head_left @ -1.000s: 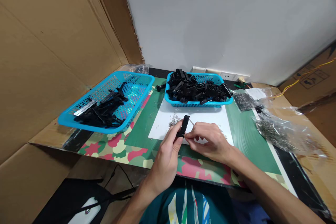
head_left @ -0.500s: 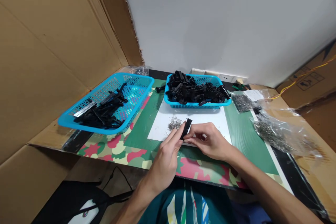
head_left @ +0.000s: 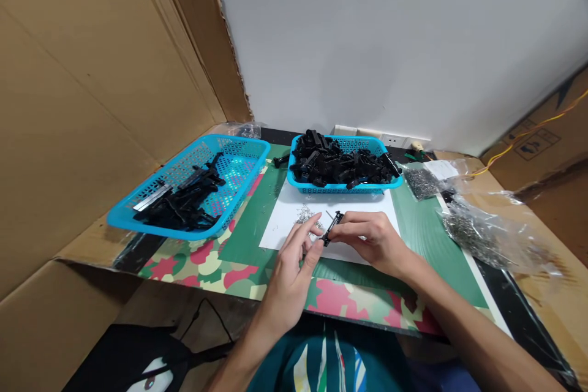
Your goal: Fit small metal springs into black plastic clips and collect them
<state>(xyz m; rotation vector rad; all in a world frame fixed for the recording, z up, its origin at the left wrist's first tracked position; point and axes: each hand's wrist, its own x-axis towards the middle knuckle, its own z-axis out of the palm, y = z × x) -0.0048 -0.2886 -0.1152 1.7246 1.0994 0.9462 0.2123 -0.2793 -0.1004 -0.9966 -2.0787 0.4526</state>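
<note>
My right hand pinches a narrow black plastic part over the white paper. A thin metal pin or wire shows at the part's upper left; whether it is fixed there I cannot tell. My left hand is open beside the part, its fingers apart and the thumb close to the lower end. Behind the left fingertips lies a loose pile of small metal wire pieces, partly hidden by that hand.
A blue basket heaped with black parts stands behind the paper. At left, another blue basket holds black parts and a silvery strip. Plastic bags of small metal pieces lie at right. Cardboard walls the left side.
The black part has turned and now sits in my right fingers. My left fingers have spread away from it. The view has shifted slightly.
</note>
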